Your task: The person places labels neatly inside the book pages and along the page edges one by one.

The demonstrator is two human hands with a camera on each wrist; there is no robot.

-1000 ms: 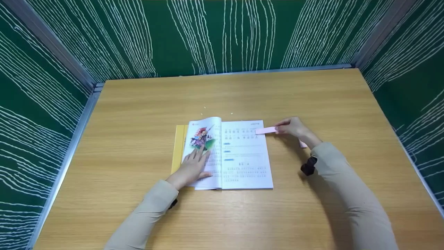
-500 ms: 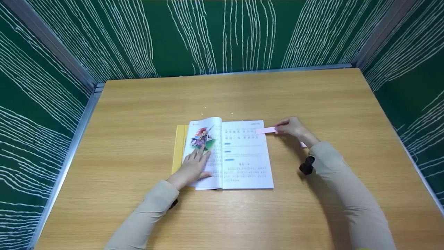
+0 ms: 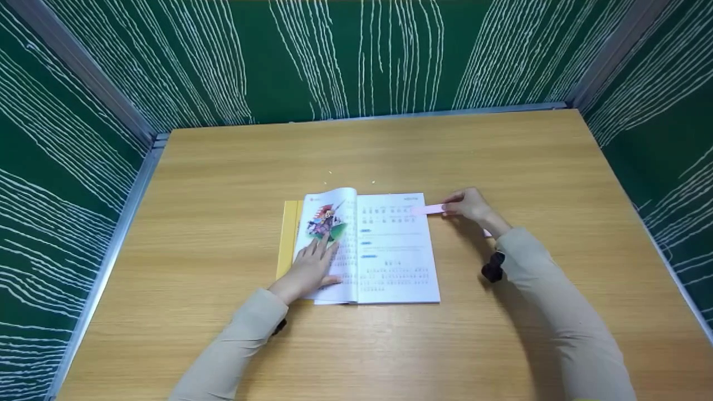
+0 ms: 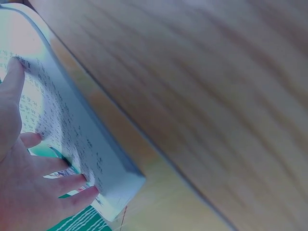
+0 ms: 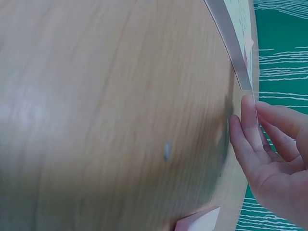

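An open book [image 3: 395, 250] lies mid-table, its left pages curving up at the spine. My left hand [image 3: 305, 272] rests spread on the left page, below a coloured picture; the left wrist view shows this hand [image 4: 33, 168] with fingers apart on the printed page [image 4: 62, 120]. Between thumb and fingers my right hand [image 3: 473, 206] pinches the end of a pink strip [image 3: 429, 209], whose other end lies over the right page's upper part. In the right wrist view the hand [image 5: 274, 149] is beside the book's edge [image 5: 228, 43], the strip seen nearly edge-on.
A yellow cover [image 3: 287, 236] sticks out under the book's left side. Another pink piece [image 3: 487, 233] is on the table, partly behind the right wrist; it also shows in the right wrist view [image 5: 199, 220]. Small white bits [image 3: 374, 182] lie beyond the book. Green walls stand around the table.
The pink strip's left end has shifted very slightly on the page, and the right forearm has moved a little left. The left hand stays in place.
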